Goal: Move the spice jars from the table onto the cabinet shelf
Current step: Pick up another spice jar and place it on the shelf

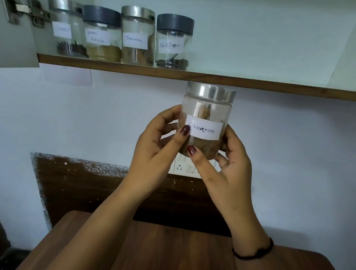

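You hold a clear round cinnamon jar with a silver metal lid near the middle of your view, almost upright, just under the brown wooden cabinet shelf. Your left hand grips its 9 o'clock side and your right hand its 4 o'clock side. Its white label faces you, with brown sticks inside.

At 11 o'clock from it, four clear jars stand upright, close side by side on the shelf:
- silver-lidded jar of dark bits
- grey-lidded Garam Masala jar
- silver-lidded Cinnamon jar
- grey-lidded Black Pepper jar

The brown wooden table lies at 6 o'clock.
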